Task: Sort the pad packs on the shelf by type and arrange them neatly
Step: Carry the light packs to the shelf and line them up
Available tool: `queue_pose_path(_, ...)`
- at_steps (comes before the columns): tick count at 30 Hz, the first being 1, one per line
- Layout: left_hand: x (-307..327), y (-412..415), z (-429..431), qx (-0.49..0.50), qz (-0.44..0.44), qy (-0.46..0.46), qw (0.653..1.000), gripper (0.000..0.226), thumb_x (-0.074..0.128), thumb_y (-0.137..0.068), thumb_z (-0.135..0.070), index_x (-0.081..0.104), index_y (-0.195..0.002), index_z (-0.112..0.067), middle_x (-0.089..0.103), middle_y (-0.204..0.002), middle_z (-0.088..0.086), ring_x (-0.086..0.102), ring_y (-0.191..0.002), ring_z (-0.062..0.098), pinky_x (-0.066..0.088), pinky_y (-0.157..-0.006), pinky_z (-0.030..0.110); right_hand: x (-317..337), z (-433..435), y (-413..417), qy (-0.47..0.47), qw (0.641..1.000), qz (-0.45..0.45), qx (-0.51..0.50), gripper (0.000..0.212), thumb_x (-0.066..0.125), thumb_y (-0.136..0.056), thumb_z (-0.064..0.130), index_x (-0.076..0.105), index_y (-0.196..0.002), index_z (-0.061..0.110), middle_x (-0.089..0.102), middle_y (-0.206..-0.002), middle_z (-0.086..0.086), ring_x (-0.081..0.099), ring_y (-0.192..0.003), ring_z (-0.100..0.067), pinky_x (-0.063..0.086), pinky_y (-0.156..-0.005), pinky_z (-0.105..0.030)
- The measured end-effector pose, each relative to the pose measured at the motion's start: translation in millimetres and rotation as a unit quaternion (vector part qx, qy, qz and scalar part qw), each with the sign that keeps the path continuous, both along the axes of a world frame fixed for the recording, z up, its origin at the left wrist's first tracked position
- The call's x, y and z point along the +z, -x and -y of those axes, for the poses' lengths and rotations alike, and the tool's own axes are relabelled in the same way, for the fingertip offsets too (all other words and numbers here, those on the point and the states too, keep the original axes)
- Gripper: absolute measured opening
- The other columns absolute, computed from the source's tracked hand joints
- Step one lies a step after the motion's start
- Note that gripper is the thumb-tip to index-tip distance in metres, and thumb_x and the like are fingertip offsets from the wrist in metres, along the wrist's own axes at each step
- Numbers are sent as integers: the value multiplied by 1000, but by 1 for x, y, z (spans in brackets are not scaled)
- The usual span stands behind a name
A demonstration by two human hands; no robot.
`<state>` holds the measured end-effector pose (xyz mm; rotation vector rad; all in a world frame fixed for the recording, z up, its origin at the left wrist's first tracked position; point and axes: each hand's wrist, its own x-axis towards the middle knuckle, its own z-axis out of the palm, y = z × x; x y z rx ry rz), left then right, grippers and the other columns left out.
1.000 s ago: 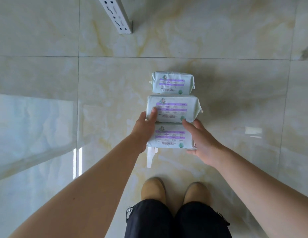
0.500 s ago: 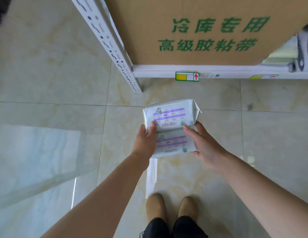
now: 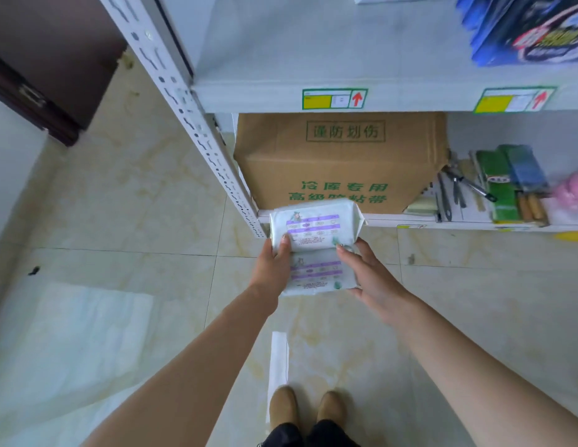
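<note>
Cream marble floor (image 3: 136, 204) stretches wide on the left and under both forearms; that is the side where I see room to move. On its right, the shelf's white slotted post (image 3: 197, 124) slants down and ends just beside the far left corner of the packs (image 3: 316, 225). I see two of them held in the air in front of the bottom shelf edge (image 3: 442, 224). The top pack (image 3: 319, 217) overlaps the far part of the lower pack (image 3: 316, 275), and its far edge crosses the foot of the carton (image 3: 342, 162) in my view.

The left hand (image 3: 274, 266) grips the stack from the left, thumb pressed on the top pack's near left corner, fingers hidden beneath. The right hand (image 3: 371, 275) holds it from the right, thumb on the near right corner, fingers along and under that side.

Above the carton, a shelf board (image 3: 313, 53) shows grey surface across its left and middle, with blue packets (image 3: 523, 30) at its right and yellow labels (image 3: 334, 99) on its front edge. Tools (image 3: 455, 188) and a pink bundle (image 3: 571, 190) crowd the bottom shelf right of the carton. A paper strip (image 3: 278, 359) lies on the floor ahead of the shoes (image 3: 282, 406). A dark door (image 3: 48, 59) stands far left.
</note>
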<state>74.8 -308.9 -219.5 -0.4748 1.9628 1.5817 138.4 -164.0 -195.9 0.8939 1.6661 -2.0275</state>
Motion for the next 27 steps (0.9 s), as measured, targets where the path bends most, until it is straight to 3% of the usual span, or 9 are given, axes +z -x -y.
queue_pose_path(3, 44, -4, -7, -9, -10, 7, 1000, 19, 35, -97, -43, 47, -104, -29, 58, -92, -7, 59, -84, 12, 48, -68, 27, 47, -3, -8, 9, 1000, -10, -11, 28, 48, -93, 34, 43, -121, 37, 59, -117, 14, 59, -95, 3, 46, -61, -19)
queue_pose_path(4, 58, -6, -9, -13, -13, 9, 1000, 20, 35, -97, -43, 47, -104, -28, 60, -95, -5, 60, -87, 14, 50, -72, 29, 62, -4, -11, 10, 1000, -13, -12, 27, 48, -94, 34, 43, -120, 37, 59, -116, 14, 59, -94, 3, 46, -62, -20)
queue_pose_path(7, 93, -9, -15, -24, -18, 8, 1000, 28, 36, -95, -47, 50, -110, -28, 62, -112, 3, 62, -100, 22, 51, -91, 43, 99, -11, -18, 1, 1000, -30, -9, 30, 48, -93, 36, 42, -122, 37, 55, -125, 14, 55, -108, -3, 43, -88, -34)
queue_pose_path(9, 114, -11, -18, -23, -28, 4, 999, 35, 37, -94, -49, 51, -117, -27, 62, -116, 3, 63, -102, 23, 51, -93, 45, 122, -17, -22, -13, 999, -43, 1, 36, 49, -92, 40, 39, -127, 38, 46, -134, 16, 45, -121, -7, 36, -101, -42)
queue_pose_path(15, 184, -10, -31, -28, -49, -33, 998, 30, 37, -95, -46, 51, -112, -25, 64, -106, 1, 66, -93, 21, 54, -87, 42, 176, -32, -26, -24, 996, -84, -16, 38, 52, -90, 41, 40, -126, 39, 49, -133, 12, 48, -123, -14, 37, -105, -47)
queue_pose_path(20, 223, -5, -34, -49, -88, -57, 993, 35, 37, -96, -45, 53, -116, -23, 66, -111, 3, 67, -97, 22, 54, -90, 44, 208, -34, -21, -62, 990, -119, -35, 37, 54, -89, 39, 42, -124, 34, 47, -134, 9, 44, -124, -17, 40, -93, -41)
queue_pose_path(23, 239, 5, -35, -59, -93, -45, 993, 36, 35, -95, -47, 52, -116, -22, 64, -111, 5, 64, -102, 26, 51, -93, 47, 220, -35, -14, -48, 990, -126, -36, 39, 57, -87, 38, 43, -124, 36, 51, -134, 1, 49, -123, -22, 38, -104, -50)
queue_pose_path(27, 244, 29, -39, -75, -87, -42, 993, 38, 35, -94, -51, 53, -110, -22, 63, -112, 6, 63, -100, 26, 50, -94, 49, 229, -37, 1, -44, 990, -129, -44, 36, 60, -86, 37, 45, -118, 38, 56, -130, -1, 52, -119, -24, 35, -106, -55)
